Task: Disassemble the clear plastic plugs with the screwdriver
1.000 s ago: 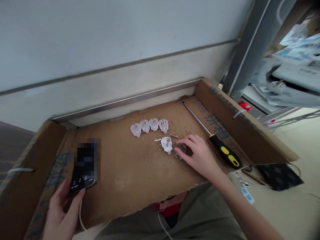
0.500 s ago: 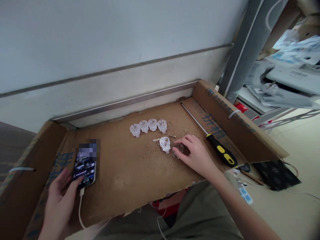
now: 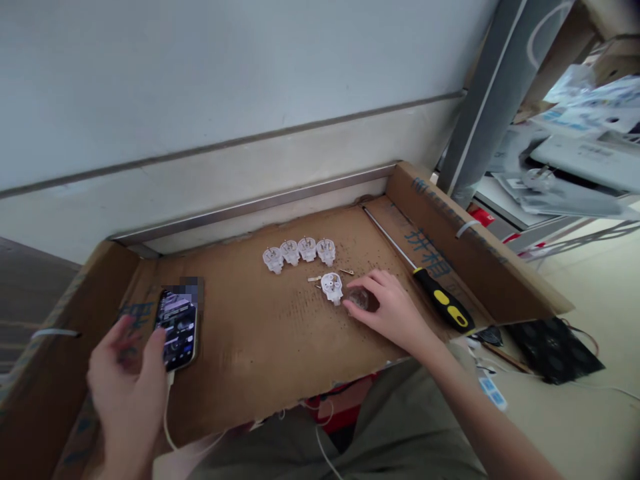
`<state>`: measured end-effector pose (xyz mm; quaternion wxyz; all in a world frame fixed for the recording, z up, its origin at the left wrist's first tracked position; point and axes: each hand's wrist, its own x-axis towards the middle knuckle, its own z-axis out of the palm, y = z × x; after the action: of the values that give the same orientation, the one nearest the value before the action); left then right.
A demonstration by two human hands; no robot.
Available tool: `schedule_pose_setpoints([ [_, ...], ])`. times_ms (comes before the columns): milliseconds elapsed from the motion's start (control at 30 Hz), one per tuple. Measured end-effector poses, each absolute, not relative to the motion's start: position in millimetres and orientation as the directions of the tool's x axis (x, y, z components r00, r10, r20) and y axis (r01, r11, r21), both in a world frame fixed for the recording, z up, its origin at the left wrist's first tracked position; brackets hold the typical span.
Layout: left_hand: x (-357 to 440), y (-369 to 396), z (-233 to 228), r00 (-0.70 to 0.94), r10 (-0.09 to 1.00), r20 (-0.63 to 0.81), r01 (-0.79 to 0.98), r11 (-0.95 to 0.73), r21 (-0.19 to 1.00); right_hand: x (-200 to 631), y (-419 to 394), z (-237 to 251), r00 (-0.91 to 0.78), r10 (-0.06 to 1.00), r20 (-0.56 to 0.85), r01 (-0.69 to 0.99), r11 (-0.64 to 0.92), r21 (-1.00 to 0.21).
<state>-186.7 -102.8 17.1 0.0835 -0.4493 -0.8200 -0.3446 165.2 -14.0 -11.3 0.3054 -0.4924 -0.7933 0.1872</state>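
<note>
A clear piece (image 3: 359, 298) sits on the cardboard tray (image 3: 250, 360), inside the curve of the right hand (image 3: 393, 307); the thumb and fingers arch around it, but I cannot tell whether they pinch it. The left hand (image 3: 127, 380) has thumb and fingers apart beside the phone (image 3: 180, 330), the thumb at its near edge; contact there is unclear.

A careless sweep of the right hand could knock the open white plug (image 3: 331, 288) just beside it, or scatter the slim metal strip (image 3: 347, 272) and the small pale strip (image 3: 315, 279) near it. Attention split between phone and parts would make that likelier. A tug on the white cable (image 3: 167, 413) could drag the phone, and the tray's low front edge might let small parts roll off.

The clear piece looks like smooth, rounded plastic. The plug is matte white, round-headed with a narrow neck; behind it stand four similar plugs (image 3: 307, 249) in a row, metal pins upward. The cardboard is brown, creased and speckled with dark grit. Rightward lies a screwdriver (image 3: 443, 300), its thin steel shaft meeting a chunky black-and-yellow handle.
</note>
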Motion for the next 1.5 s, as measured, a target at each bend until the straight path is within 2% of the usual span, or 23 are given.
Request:
schedule_pose_setpoints([
  [67, -145, -87, 33, -0.509, 0.752, 0.419, 0.792, 0.22, 0.569, 164, -14, -10, -0.346, 0.891, 0.296, 0.674, 0.455, -0.582],
  [100, -122, -77, 40, -0.352, 0.839, 0.415, 0.836, 0.082, 0.543, 164, -15, -9, -0.354, 0.886, 0.3, 0.674, 0.464, -0.574],
  [167, -77, -55, 47, 0.081, 0.919, 0.387, 0.869, -0.255, 0.424, 166, -20, -7, -0.333, 0.87, 0.364, 0.679, 0.49, -0.547],
  [233, -42, -36, 46, 0.397, 0.868, 0.299, 0.781, -0.49, 0.387, 175, -29, -5, -0.216, 0.84, 0.497, 0.723, 0.48, -0.497],
  [267, -30, -28, 43, 0.487, 0.836, 0.252, 0.735, -0.549, 0.399, 182, -35, -5, -0.128, 0.816, 0.563, 0.771, 0.439, -0.462],
  [333, -16, -17, 34, 0.57, 0.798, 0.196, 0.681, -0.593, 0.43, 200, -48, -7, 0.056, 0.766, 0.64, 0.883, 0.262, -0.39],
  [400, -14, -13, 25, 0.572, 0.8, 0.179, 0.674, -0.583, 0.453, 219, -59, -12, 0.155, 0.755, 0.638, 0.947, 0.07, -0.313],
  [467, -18, -13, 19, 0.543, 0.818, 0.187, 0.684, -0.561, 0.467, 234, -65, -18, 0.146, 0.792, 0.592, 0.965, 0.017, -0.261],
  [633, -26, -19, 15, 0.52, 0.831, 0.196, 0.688, -0.544, 0.48, 242, -63, -26, 0.068, 0.873, 0.483, 0.954, 0.085, -0.288],
  [767, -23, -20, 12, 0.493, 0.843, 0.215, 0.701, -0.531, 0.476, 231, -56, -20, 0.024, 0.867, 0.497, 0.984, 0.068, -0.166],
  [833, -20, -20, 10, 0.485, 0.839, 0.247, 0.693, -0.541, 0.477, 220, -51, -14, -0.04, 0.857, 0.514, 0.985, 0.121, -0.126],
  [1033, -19, -22, 9, 0.529, 0.803, 0.275, 0.646, -0.591, 0.483, 186, -34, 1, -0.218, 0.871, 0.441, 0.931, 0.32, -0.173],
  [1267, -20, -19, 8, 0.505, 0.826, 0.248, 0.678, -0.558, 0.478, 207, -61, -7, -0.121, 0.843, 0.524, 0.954, 0.244, -0.172],
  [1400, -19, -18, 7, 0.506, 0.825, 0.252, 0.679, -0.561, 0.473, 213, -67, -5, -0.218, 0.875, 0.432, 0.954, 0.284, -0.093],
  [1500, -20, -18, 6, 0.496, 0.824, 0.274, 0.679, -0.565, 0.47, 224, -63, -6, -0.214, 0.917, 0.335, 0.972, 0.235, -0.021],
])
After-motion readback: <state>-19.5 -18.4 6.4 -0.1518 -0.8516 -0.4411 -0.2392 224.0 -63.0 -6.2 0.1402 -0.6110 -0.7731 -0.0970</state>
